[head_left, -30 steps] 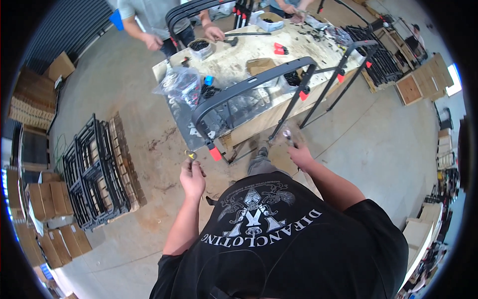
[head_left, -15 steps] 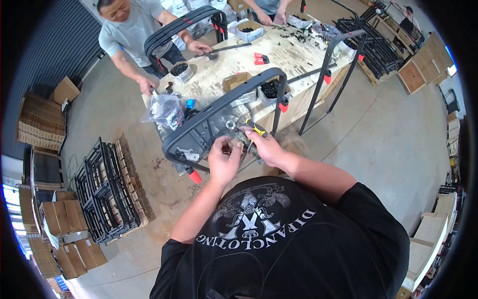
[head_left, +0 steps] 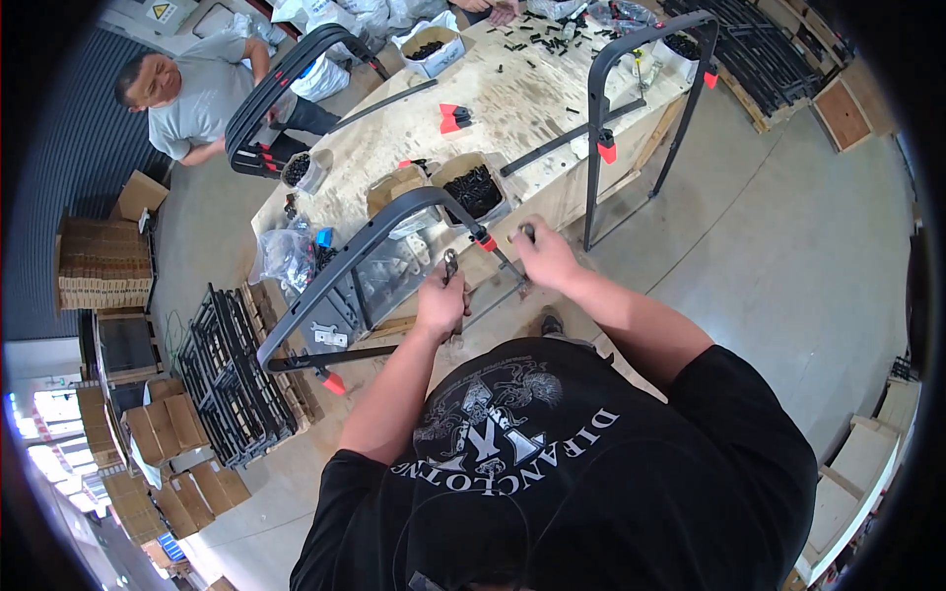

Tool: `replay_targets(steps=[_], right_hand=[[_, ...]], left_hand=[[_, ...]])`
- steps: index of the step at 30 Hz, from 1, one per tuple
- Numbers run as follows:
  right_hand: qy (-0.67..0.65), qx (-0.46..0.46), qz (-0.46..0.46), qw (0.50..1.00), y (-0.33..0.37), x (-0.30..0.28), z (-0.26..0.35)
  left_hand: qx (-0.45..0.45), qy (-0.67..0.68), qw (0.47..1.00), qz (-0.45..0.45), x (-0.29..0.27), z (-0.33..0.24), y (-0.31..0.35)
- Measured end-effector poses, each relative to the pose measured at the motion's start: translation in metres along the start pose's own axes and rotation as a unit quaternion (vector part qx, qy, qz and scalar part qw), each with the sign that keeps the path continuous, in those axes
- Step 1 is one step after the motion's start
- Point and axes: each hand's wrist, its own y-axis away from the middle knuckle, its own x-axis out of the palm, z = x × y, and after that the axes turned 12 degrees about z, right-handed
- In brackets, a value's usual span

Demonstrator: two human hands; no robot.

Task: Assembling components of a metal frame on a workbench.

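Observation:
My left hand (head_left: 440,303) is closed round a metal wrench (head_left: 450,264), whose ring-shaped end sticks up past the fingers. To its right, my right hand (head_left: 548,258) grips a screwdriver; only the dark end of its handle (head_left: 528,231) shows, and its shaft is hidden. Both hands are near a black tubular frame (head_left: 370,236) with red end caps, which leans at the table's near edge. One red cap (head_left: 486,242) lies between the hands. A box of black parts (head_left: 473,193) stands just beyond them.
On the wooden table (head_left: 394,128) are a clear plastic bag (head_left: 286,258), a flat wrench (head_left: 323,330) and red caps (head_left: 453,118). A second black frame (head_left: 594,108) stands at right. A co-worker (head_left: 202,94) stands far left beside another frame (head_left: 236,123). Stacked frames (head_left: 232,394) lie left.
My hands have moved apart; earlier they were close together, with the screwdriver's yellow-and-black handle showing. The view has shifted. The co-worker's hands have moved off the table, and the frame beside them has tilted.

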Motion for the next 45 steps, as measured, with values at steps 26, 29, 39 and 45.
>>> replay_targets(steps=[26, 29, 39, 45], right_hand=[[-0.354, 0.136, 0.116, 0.918, -0.097, 0.000, -0.033], [-0.386, 0.130, 0.146, 0.901, -0.100, -0.004, -0.037], [-0.340, 0.097, 0.151, 0.923, -0.108, 0.002, -0.063], [-0.078, -0.001, 0.186, 0.979, -0.114, -0.030, -0.039]], left_hand=[[-0.047, 0.261, 0.963, 0.055, 0.026, -0.050, -0.041], [-0.049, 0.274, 0.959, 0.041, 0.023, -0.051, -0.042], [-0.042, 0.296, 0.952, 0.063, 0.024, -0.055, -0.044], [-0.028, 0.274, 0.959, 0.074, 0.029, -0.052, -0.034]])
